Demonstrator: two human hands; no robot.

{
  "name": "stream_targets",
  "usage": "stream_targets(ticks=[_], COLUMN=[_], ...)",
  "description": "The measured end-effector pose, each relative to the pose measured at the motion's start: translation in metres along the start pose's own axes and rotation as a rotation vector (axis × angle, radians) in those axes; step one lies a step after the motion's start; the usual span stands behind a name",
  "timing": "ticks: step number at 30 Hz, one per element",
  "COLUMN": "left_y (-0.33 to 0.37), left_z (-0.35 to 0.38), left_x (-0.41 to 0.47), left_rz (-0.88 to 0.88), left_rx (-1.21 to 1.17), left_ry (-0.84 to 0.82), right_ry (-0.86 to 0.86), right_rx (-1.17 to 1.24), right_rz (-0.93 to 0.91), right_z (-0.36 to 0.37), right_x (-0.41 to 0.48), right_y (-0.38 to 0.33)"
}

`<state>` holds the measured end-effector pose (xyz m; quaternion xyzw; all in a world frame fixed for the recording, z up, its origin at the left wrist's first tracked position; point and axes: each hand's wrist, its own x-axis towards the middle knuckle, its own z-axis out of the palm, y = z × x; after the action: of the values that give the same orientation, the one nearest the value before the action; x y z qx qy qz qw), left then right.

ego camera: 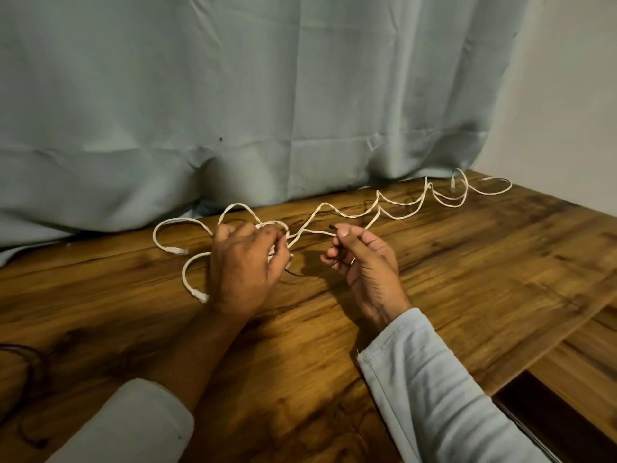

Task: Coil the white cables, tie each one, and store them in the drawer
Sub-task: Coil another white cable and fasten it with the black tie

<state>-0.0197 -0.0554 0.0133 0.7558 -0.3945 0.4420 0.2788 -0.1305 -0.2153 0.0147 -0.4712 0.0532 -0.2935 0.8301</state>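
Head view: left hand (242, 265) grips white cables (354, 213), right hand (362, 259) pinches a thin dark tie (334, 226); no writing legible

Table (434, 279) of dark-grained wood with a soft sheen; curtain (233, 95) matt creased cloth; white cables (350, 215) matt.

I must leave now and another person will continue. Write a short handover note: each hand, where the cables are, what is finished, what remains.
Left hand: closed around gathered loops of white cable near the table's middle.
Right hand: fingers pinching a thin dark tie, raised just above the table.
Cables: most of their length lies loose, stretching right toward the curtain; two plug ends lie left of the left hand. How many cables there are I cannot tell.
Done: a few loops gathered, no tie fastened yet.
Left: finish coiling, tie each cable, store them. An open gap at the lower right may be the drawer.
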Motion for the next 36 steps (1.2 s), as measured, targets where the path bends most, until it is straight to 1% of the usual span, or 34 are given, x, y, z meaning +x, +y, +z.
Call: stream_targets(ticks=[5, 9, 16, 21, 29, 36], left_y=[0.010, 0.013, 0.014, 0.014, 0.017, 0.018], left_z=[0.007, 0.005, 0.007, 0.007, 0.012, 0.015], left_x=[-0.005, -0.006, -0.009, -0.010, -0.011, -0.013], left_rz=[0.004, 0.002, -0.072, -0.086, -0.089, -0.100], left_rx=[-0.069, -0.094, -0.122, -0.149, -0.185, -0.189], left_ry=[-0.134, -0.141, -0.184, -0.187, -0.265, -0.268], right_ry=[0.016, 0.040, 0.064, 0.070, 0.131, 0.179], right_rx=[-0.036, -0.098, -0.230, -0.128, -0.030, 0.026], right_rz=[0.027, 0.011, -0.009, 0.025, 0.049, 0.009], right_z=[0.002, -0.003, -0.001, 0.002, 0.007, 0.008], right_x=[-0.004, -0.002, -0.007, -0.007, -0.008, -0.008], right_y=[0.001, 0.000, 0.001, 0.001, 0.007, 0.007])
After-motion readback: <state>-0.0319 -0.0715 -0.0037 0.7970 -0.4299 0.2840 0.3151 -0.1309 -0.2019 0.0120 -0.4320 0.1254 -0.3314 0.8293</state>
